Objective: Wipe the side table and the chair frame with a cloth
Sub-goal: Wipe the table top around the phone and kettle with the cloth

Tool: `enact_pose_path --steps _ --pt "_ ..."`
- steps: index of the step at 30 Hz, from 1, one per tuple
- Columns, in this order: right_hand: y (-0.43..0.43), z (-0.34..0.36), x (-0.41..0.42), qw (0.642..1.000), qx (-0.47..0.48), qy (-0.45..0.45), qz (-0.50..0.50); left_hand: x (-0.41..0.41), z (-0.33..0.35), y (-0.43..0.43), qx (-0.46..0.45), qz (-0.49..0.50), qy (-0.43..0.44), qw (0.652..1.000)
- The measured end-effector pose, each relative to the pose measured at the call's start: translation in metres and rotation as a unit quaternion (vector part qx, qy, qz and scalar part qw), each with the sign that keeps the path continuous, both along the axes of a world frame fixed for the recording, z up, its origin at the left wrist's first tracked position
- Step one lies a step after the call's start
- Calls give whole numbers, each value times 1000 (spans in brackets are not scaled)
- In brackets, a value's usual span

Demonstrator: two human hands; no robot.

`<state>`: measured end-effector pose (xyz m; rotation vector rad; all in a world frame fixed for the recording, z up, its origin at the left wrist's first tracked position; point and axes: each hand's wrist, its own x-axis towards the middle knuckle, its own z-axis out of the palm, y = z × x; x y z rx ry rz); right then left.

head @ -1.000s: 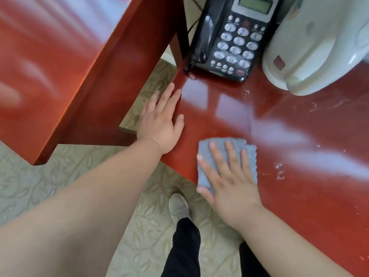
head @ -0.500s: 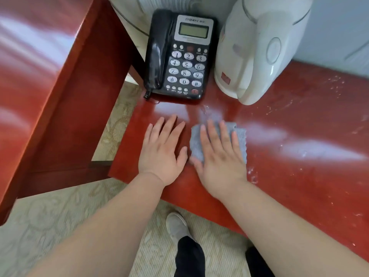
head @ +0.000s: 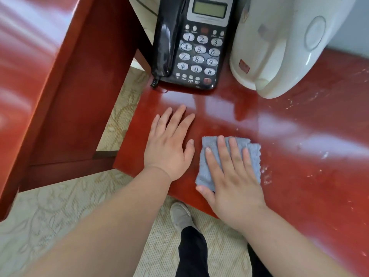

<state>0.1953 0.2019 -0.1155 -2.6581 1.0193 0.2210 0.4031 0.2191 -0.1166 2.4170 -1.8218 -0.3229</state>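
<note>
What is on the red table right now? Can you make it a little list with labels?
table: red and shiny, with white specks on its right part
cloth: blue-grey, folded, lying near the front edge
right hand: flat on the cloth, fingers straight
left hand: flat on the bare table, left of the cloth, not touching it
phone: black, at the back left
kettle: white, right of the phone
floor: pale patterned carpet, one grey shoe
</note>
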Motion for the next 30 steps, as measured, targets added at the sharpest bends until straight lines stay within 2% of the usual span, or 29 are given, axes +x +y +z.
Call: enact_pose_path --steps 4,9,13,18,20,26,30 --pt "-51 -10 31 997 -44 -34 -60 0 -1 1 1 1 -6 1000" --pt "-122 -18 61 994 -63 -81 -35 0 -2 1 -10 2 -11 1000" --pt "-81 -12 44 992 -34 -75 -99 -2 0 1 -9 4 -5 1000" --pt "13 -1 -17 997 -17 -69 11 -2 0 1 -13 2 -9 1000" --pt "4 -4 -21 997 -20 -73 28 -1 -1 1 -17 1 -8 1000" --pt "-109 -13 40 993 -59 -86 -60 -2 -1 0 -10 3 -13 1000" --pt "-76 -12 27 992 -45 -75 -94 -2 0 1 -6 3 -12 1000"
